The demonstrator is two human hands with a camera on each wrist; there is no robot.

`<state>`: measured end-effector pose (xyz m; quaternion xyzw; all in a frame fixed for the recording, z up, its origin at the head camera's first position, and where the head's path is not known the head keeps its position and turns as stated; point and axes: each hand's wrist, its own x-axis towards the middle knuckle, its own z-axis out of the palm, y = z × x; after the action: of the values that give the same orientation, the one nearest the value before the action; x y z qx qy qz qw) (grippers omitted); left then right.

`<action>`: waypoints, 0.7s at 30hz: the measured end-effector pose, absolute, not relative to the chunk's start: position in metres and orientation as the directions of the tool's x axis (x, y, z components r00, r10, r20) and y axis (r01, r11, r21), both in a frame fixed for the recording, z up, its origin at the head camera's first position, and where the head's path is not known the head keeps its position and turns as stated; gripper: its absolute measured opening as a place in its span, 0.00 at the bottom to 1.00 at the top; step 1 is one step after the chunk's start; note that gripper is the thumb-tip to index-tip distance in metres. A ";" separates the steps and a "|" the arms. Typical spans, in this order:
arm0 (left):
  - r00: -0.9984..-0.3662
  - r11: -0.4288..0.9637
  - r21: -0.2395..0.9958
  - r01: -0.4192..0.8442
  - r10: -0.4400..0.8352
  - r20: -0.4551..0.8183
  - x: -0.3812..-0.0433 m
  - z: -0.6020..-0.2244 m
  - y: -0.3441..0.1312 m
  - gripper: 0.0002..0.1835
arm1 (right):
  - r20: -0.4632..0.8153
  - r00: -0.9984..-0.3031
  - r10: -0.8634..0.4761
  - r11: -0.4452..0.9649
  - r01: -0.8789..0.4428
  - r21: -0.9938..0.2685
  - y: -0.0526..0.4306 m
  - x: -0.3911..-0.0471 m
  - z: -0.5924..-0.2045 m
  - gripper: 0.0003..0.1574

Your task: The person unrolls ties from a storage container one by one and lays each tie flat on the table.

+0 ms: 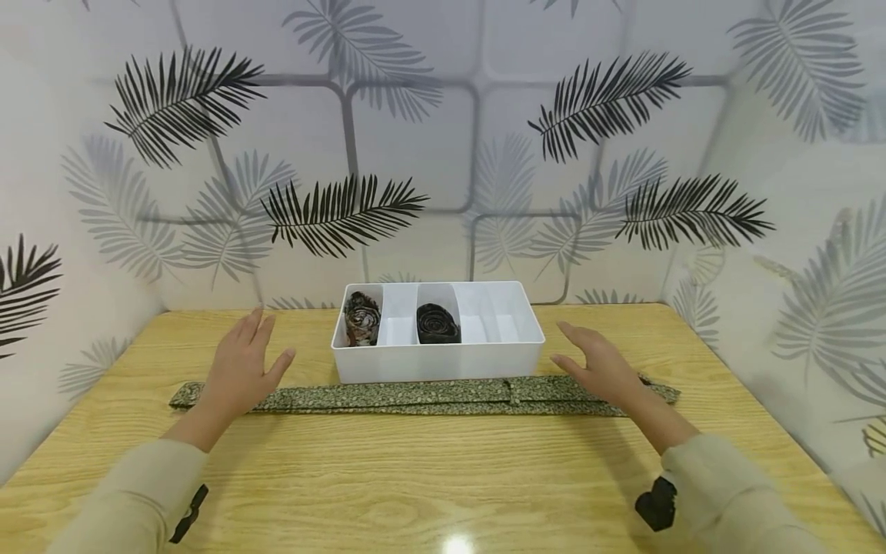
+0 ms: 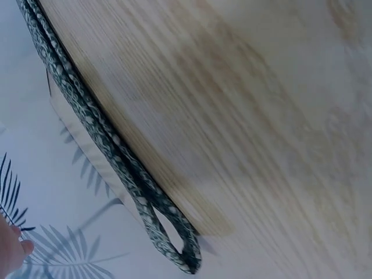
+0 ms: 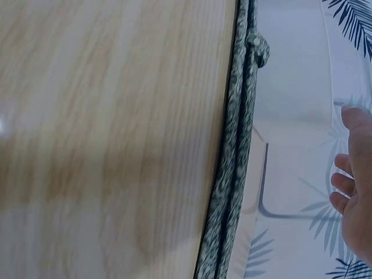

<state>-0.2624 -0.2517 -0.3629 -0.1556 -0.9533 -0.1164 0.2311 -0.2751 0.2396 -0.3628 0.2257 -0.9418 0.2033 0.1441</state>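
Note:
A green floral necktie (image 1: 415, 394), doubled over lengthwise, stretches across the table in front of a white divided box (image 1: 443, 365). A small band crosses it right of its middle; in the left wrist view its folded end (image 2: 168, 232) forms a loop. Over the left part of the necktie hovers my left hand (image 1: 238, 369), fingers extended and holding nothing. My right hand (image 1: 601, 363) is above the right part, fingers spread, also holding nothing. Two compartments of the box hold rolls: a brown patterned one (image 1: 362, 320) at the left and a black one (image 1: 438, 323) near the middle.
The wooden table (image 1: 429, 477) ends at a wall (image 1: 443, 154) with leaf-patterned covering, which also runs along both sides. Black straps (image 1: 656, 504) show below both sleeves. The box stands close to the back wall.

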 end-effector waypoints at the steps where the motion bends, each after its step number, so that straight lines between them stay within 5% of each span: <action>1: -0.844 0.923 0.143 0.359 0.255 0.473 -0.264 -0.363 -0.249 0.35 | 0.370 -0.854 -0.366 0.811 -0.488 -0.323 0.236 -0.277 -0.363 0.36; 21: -0.886 0.908 0.141 0.395 0.335 0.321 -0.276 -0.368 -0.194 0.46 | 0.369 -0.820 -0.436 0.745 -0.560 -0.362 0.164 -0.295 -0.354 0.39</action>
<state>-0.2758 -0.1938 -0.3678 -0.1891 -0.9657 -0.1017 0.1461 -0.2952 0.1639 -0.3541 0.2693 -0.9248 0.2342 0.1315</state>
